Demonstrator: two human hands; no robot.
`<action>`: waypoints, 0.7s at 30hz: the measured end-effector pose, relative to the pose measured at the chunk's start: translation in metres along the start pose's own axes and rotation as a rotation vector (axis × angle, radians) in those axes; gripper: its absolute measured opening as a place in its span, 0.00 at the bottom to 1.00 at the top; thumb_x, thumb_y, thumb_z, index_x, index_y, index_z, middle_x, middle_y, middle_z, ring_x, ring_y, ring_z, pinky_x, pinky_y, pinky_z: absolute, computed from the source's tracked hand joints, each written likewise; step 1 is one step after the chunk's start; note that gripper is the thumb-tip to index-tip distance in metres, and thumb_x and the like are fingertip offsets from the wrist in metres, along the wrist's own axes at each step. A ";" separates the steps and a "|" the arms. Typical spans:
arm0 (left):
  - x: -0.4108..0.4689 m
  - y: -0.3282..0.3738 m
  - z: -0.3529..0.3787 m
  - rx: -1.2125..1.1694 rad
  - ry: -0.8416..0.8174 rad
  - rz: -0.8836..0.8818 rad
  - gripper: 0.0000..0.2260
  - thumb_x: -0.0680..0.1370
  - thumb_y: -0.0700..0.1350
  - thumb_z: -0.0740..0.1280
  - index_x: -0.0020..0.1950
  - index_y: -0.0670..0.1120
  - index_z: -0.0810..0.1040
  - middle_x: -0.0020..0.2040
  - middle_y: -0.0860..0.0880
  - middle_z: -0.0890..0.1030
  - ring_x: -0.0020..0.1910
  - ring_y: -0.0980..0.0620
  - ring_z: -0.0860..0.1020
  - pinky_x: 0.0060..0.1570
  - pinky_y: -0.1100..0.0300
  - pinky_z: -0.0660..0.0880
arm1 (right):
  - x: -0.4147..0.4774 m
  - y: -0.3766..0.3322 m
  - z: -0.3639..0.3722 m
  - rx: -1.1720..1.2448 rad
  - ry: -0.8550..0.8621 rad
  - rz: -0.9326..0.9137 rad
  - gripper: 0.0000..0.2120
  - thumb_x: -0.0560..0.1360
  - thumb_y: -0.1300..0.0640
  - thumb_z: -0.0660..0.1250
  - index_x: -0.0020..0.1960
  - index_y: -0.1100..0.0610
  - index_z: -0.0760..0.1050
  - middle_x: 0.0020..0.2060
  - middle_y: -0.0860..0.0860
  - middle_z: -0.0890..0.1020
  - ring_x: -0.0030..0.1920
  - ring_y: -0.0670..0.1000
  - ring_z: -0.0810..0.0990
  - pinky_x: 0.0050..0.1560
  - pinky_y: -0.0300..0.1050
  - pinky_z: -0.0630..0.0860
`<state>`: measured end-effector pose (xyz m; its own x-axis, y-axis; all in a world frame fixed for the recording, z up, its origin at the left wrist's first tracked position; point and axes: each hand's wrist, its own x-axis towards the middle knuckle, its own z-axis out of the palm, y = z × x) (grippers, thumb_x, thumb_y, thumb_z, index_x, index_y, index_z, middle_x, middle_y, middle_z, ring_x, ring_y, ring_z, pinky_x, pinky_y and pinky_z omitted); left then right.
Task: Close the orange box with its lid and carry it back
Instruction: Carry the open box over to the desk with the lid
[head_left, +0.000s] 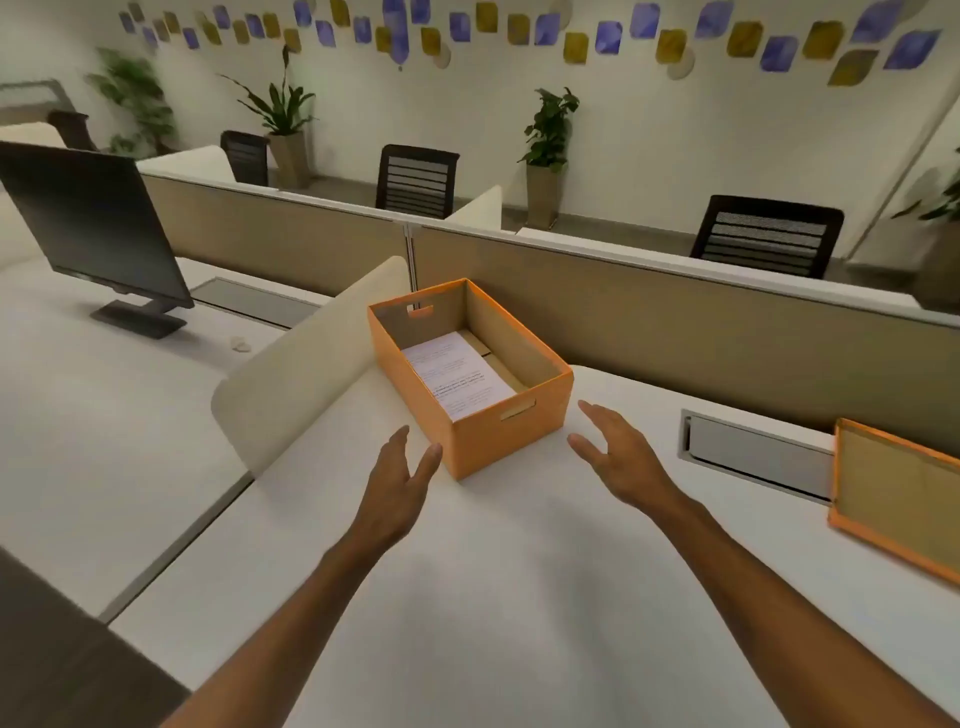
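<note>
The orange box (511, 431) stands open on the white desk (467, 597), turned at an angle, with printed white paper (457, 376) lying on its bottom. Its orange lid (898, 493) lies upside down at the desk's right edge, brown inside facing up, well apart from the box. My left hand (400, 478) hovers just left of the box's near corner, fingers spread, holding nothing. My right hand (618, 457) hovers to the right of the box's near end, open too, not touching it.
A curved cream divider (306, 364) rises left of the box. A tan partition (675, 322) runs behind the desk. A grey cable hatch (758, 457) sits between box and lid. A black monitor (98, 228) stands on the neighbouring desk; chairs and plants line the far wall.
</note>
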<state>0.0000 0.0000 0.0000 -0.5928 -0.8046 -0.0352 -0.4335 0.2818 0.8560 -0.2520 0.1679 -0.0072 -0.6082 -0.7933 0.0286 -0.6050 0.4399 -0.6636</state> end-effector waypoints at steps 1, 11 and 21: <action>0.007 -0.002 0.003 -0.037 0.011 -0.025 0.35 0.78 0.63 0.59 0.79 0.46 0.56 0.79 0.45 0.62 0.76 0.47 0.63 0.74 0.45 0.61 | 0.007 0.001 0.002 0.015 0.014 0.007 0.31 0.80 0.39 0.58 0.79 0.50 0.59 0.78 0.52 0.64 0.76 0.54 0.62 0.72 0.52 0.61; 0.092 -0.025 0.030 -0.181 0.004 -0.160 0.34 0.78 0.62 0.61 0.79 0.48 0.57 0.79 0.46 0.61 0.76 0.48 0.62 0.71 0.50 0.62 | 0.109 0.021 0.006 0.008 0.011 0.138 0.31 0.80 0.39 0.56 0.78 0.53 0.60 0.77 0.54 0.66 0.75 0.55 0.65 0.72 0.52 0.62; 0.149 -0.051 0.054 -0.524 -0.100 -0.338 0.36 0.75 0.70 0.57 0.79 0.59 0.52 0.80 0.54 0.57 0.77 0.50 0.59 0.73 0.41 0.60 | 0.210 0.041 0.023 0.548 0.012 0.425 0.20 0.82 0.42 0.55 0.66 0.50 0.76 0.62 0.52 0.78 0.63 0.56 0.75 0.61 0.57 0.73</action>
<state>-0.1025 -0.1058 -0.0768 -0.5527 -0.7447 -0.3740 -0.2323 -0.2933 0.9274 -0.3922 0.0099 -0.0455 -0.7425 -0.5932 -0.3112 0.0317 0.4330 -0.9009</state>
